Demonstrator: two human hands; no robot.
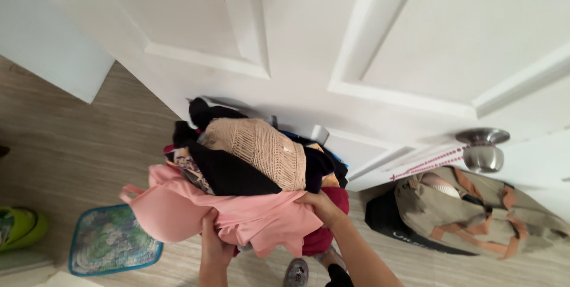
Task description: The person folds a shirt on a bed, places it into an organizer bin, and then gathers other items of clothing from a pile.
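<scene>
I carry a heaped pile of clothes (249,168) in front of a white panelled door (309,43). On top lies a beige knitted piece (261,147), with black garments under it and a pink garment (196,210) hanging over the front. My left hand (215,245) grips the pink cloth from below at the pile's front. From the right side, my right hand (320,207) holds the pile where pink meets a dark red piece (332,215). Whatever container lies under the clothes is hidden.
A silver round door knob (482,149) sticks out at the right. Below it a khaki duffel bag (475,215) with orange straps lies on the wood-look floor. A blue-edged patterned mat (110,239) and a green object (21,227) sit at lower left. A slippered foot (295,272) shows below.
</scene>
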